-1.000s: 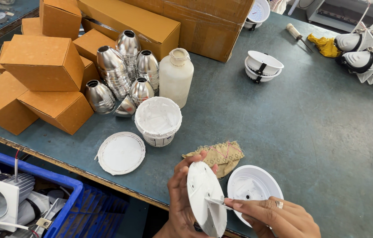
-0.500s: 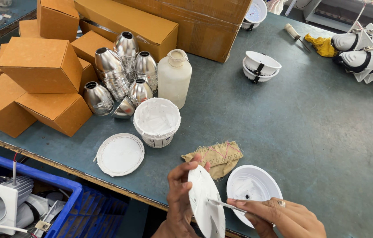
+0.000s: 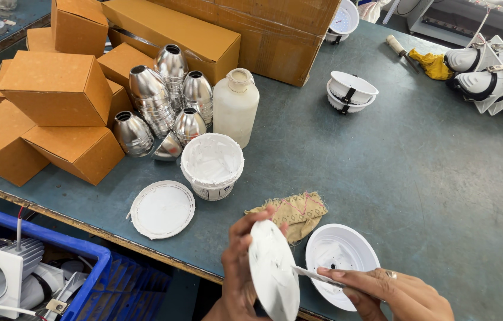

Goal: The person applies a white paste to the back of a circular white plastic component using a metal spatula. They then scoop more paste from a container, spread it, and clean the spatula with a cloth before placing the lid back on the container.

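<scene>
My left hand (image 3: 236,267) grips the round white disc (image 3: 272,270) on edge over the table's near rim, my right hand (image 3: 391,291) pinches a thin paste-coated blade (image 3: 317,276) against it — spreading looks underway, the white bowl-shaped housing (image 3: 342,261) waiting alongside.

6 steel cones (image 3: 171,62), 1 bottle (image 3: 235,106), 1 tub (image 3: 211,164).

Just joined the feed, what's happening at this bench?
A person holds a white disc on edge in the left hand and touches a thin blade, held in the right hand, to its face. Beside them on the table sit a white round housing, an open tub of white paste and its lid.
</scene>
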